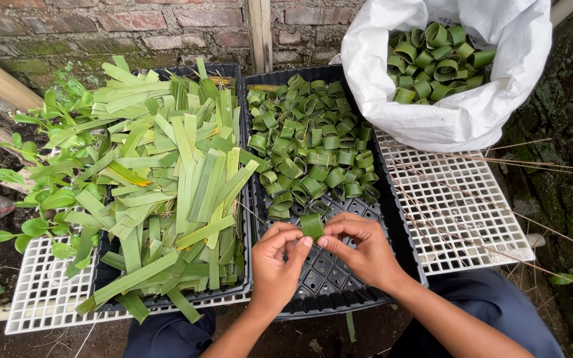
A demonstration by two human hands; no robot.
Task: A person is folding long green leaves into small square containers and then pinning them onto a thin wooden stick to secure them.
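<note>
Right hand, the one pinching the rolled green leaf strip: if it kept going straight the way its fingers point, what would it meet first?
The right hand points leftward, so it would first meet the left hand fingertips across the rolled green leaf ring; they look almost touching already.

We see one package here: a white woven sack (459,113), which we take as our landmark. It slumps at the upper right, its mouth rolled open and its sides creased and bulging (the cloth looks thin and soft). Inside it lies a heap of green leaf rings (432,59), filling the opening. Its lower edge rests on a white plastic grid (479,219), and its left side touches the black tray (366,278) beside it. We find no labels, signs or screens.
</note>
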